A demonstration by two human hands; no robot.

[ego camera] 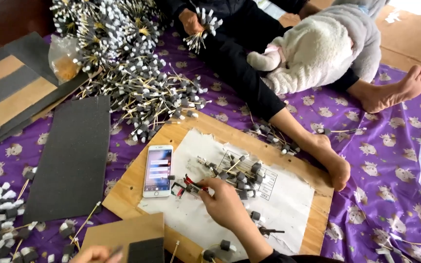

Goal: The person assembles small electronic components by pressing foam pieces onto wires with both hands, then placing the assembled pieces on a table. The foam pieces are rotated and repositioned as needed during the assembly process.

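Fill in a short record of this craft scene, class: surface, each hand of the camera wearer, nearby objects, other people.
Surface: wooden board topped with torn white paper
Right hand: fingers pinching a small red-handled tool
Left hand: at a dark grey foam piece
Nearby: white smartphone; heap of foam-tipped sticks; grey foam sheet
Others: seated person's hand gripping a stick bundle

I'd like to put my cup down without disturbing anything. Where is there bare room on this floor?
Bare patches: the dark foam sheet left of the phone, and the purple cloth right of the wooden board. Crowded: the stick pile above the board, and the paper around the right hand.
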